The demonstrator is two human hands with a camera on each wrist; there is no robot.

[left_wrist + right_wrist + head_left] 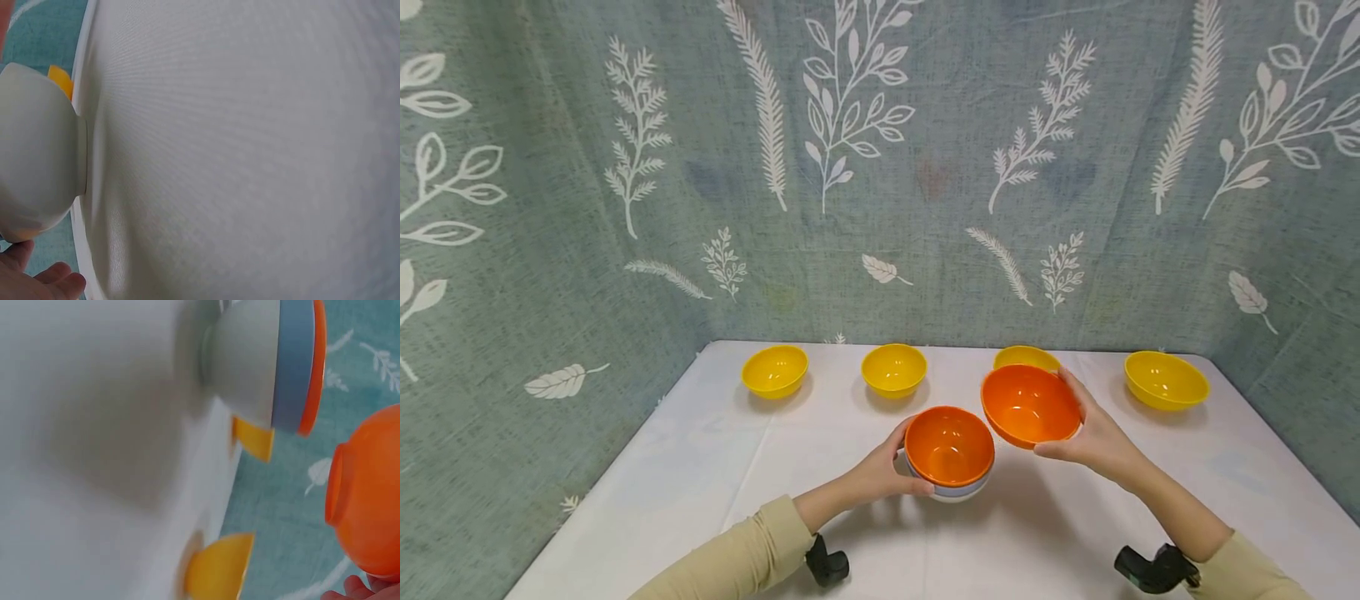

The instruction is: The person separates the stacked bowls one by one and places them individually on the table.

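My left hand (880,468) grips a nested stack of bowls from its left side, thumb at the front. On top sits an orange bowl (949,450); below it show a blue-grey bowl (294,369) and a white bowl (244,369) at the bottom. The white bowl's foot is close over the tabletop in the left wrist view. Up and to the right of the stack, my right hand (1088,433) holds another orange bowl (1026,408) by its right side, thumb near and fingers behind. This bowl is raised, tilted toward the head camera, its inside showing.
Along the table's back edge stand yellow bowls: one at far left (775,372), another left of centre (893,372), a third (1022,357) partly hidden behind the raised orange bowl, and one at right (1165,381). A white cloth (820,442) covers the table; patterned curtains (925,167) surround it.
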